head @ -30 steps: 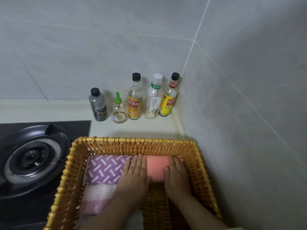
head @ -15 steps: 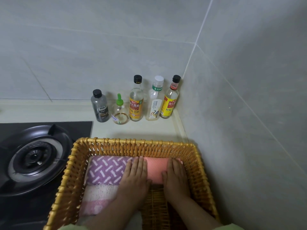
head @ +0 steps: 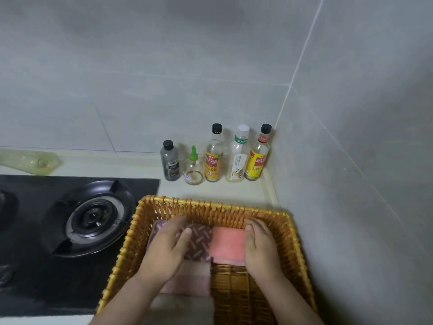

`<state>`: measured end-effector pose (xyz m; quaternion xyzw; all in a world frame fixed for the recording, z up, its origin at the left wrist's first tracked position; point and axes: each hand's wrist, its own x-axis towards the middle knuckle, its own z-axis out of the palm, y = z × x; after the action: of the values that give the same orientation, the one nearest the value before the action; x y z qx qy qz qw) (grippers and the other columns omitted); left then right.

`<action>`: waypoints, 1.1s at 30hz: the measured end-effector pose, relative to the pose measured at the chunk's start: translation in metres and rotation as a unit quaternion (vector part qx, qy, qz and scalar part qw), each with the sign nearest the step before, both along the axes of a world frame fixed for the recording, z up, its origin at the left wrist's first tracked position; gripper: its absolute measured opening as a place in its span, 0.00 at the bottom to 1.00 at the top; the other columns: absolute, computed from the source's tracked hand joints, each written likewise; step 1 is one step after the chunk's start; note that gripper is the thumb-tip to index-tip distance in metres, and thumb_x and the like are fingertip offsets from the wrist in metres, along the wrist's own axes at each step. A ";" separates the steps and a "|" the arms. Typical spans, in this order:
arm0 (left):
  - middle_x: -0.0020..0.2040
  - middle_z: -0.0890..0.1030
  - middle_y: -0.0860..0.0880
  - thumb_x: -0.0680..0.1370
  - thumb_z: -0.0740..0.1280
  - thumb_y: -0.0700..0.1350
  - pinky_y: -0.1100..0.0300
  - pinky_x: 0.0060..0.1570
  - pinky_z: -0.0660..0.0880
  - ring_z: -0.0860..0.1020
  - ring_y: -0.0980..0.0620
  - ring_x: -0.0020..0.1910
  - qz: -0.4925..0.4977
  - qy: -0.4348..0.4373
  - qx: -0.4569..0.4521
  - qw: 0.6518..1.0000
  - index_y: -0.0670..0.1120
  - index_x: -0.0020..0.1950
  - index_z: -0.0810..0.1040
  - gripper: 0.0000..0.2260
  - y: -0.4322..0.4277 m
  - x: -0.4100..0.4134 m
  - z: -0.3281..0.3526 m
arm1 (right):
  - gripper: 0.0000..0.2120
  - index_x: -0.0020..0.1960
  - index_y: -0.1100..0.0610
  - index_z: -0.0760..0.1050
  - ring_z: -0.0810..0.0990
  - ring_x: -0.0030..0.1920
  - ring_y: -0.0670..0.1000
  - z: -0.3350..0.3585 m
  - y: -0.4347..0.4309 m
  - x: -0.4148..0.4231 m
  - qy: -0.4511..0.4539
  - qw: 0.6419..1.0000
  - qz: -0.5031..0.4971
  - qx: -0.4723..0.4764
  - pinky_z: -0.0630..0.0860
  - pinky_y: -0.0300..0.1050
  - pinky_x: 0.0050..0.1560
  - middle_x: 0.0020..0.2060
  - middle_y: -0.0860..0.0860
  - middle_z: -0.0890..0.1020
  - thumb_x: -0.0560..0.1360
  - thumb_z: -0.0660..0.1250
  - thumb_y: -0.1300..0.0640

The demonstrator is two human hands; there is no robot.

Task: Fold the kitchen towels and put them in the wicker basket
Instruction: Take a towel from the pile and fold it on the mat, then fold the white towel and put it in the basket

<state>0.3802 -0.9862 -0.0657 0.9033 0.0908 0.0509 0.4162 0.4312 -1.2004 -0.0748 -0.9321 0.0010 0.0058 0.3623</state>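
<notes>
Salmon-pink folded towel (head: 228,245) lies just left of the right hand (head: 261,248), fingers together; left hand (head: 167,248), flat, presses the purple patterned towel (head: 199,241).

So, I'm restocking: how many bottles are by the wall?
5, in a row behind the basket: dark bottle, green-capped bottle, middle bottle, white-capped bottle, corner bottle. None looks hidden.

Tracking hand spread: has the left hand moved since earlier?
Yes. The left hand slid left, away from the orange towel, toward the basket's left wall.
</notes>
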 end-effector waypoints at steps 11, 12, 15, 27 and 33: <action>0.71 0.69 0.56 0.82 0.59 0.49 0.58 0.70 0.62 0.64 0.59 0.71 0.173 -0.097 -0.065 0.978 0.48 0.75 0.68 0.20 0.091 -0.090 0.054 | 0.19 0.73 0.50 0.69 0.66 0.72 0.45 0.062 0.070 -0.030 0.008 0.990 0.107 0.096 0.63 0.47 0.74 0.72 0.46 0.70 0.82 0.59 0.53; 0.71 0.69 0.55 0.82 0.59 0.48 0.60 0.69 0.62 0.64 0.60 0.71 0.186 -0.100 -0.065 0.975 0.48 0.74 0.68 0.20 0.097 -0.101 0.057 | 0.19 0.73 0.50 0.68 0.66 0.72 0.45 0.068 0.080 -0.038 0.006 0.988 0.117 0.097 0.63 0.47 0.74 0.72 0.45 0.69 0.82 0.58 0.53; 0.73 0.68 0.54 0.82 0.59 0.47 0.63 0.68 0.58 0.61 0.62 0.72 0.220 -0.104 -0.054 0.968 0.49 0.74 0.68 0.20 0.120 -0.150 0.065 | 0.20 0.74 0.49 0.67 0.63 0.70 0.40 0.083 0.116 -0.069 -0.019 0.980 0.179 0.084 0.61 0.42 0.72 0.72 0.43 0.68 0.82 0.58 0.54; 0.75 0.64 0.59 0.79 0.62 0.58 0.60 0.68 0.60 0.61 0.64 0.70 0.348 -0.010 -0.028 0.937 0.57 0.76 0.63 0.25 0.222 -0.437 0.100 | 0.23 0.76 0.50 0.62 0.55 0.77 0.42 0.109 0.263 -0.261 -0.047 0.912 0.407 0.008 0.51 0.38 0.73 0.77 0.44 0.61 0.82 0.58 0.51; 0.77 0.60 0.58 0.80 0.63 0.56 0.56 0.75 0.55 0.53 0.61 0.76 0.414 -0.003 0.009 0.910 0.55 0.78 0.60 0.27 0.236 -0.542 0.102 | 0.24 0.77 0.49 0.61 0.54 0.77 0.42 0.121 0.320 -0.346 -0.035 0.868 0.494 0.038 0.54 0.41 0.75 0.77 0.43 0.60 0.82 0.58 0.52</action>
<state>-0.1620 -0.7497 0.0361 0.7880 0.4549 0.2226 0.3503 0.0852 -0.8801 0.0459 -0.7960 -0.4721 0.1513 0.3473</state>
